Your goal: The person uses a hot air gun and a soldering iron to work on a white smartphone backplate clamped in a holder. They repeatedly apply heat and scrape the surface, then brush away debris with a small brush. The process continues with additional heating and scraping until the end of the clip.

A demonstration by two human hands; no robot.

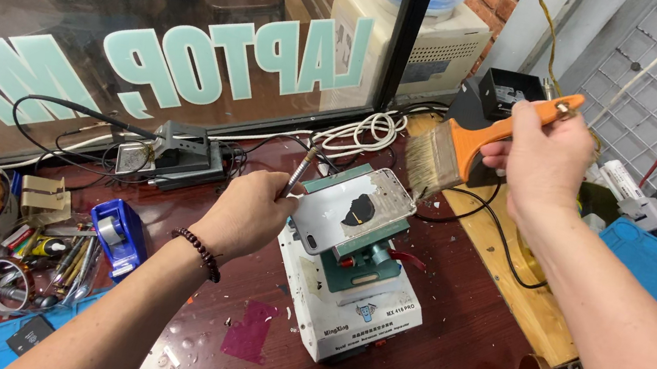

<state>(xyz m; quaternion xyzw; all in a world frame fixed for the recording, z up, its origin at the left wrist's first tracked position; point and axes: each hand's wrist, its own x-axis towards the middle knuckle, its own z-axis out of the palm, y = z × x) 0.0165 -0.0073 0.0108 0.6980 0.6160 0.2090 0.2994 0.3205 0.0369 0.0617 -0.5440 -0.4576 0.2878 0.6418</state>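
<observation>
Phone lies clamped on the white fixture, long axis running lower-left to upper-right. Left hand touches its near-left end, fingers closed on a pen tool. Right hand grips the brush, bristles just above the phone's far-right corner.

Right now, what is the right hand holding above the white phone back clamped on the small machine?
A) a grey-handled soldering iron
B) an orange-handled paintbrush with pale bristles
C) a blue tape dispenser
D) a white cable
B: the right hand grips the orange-handled paintbrush, its pale bristles hanging just over the far edge of the white phone back.
</observation>
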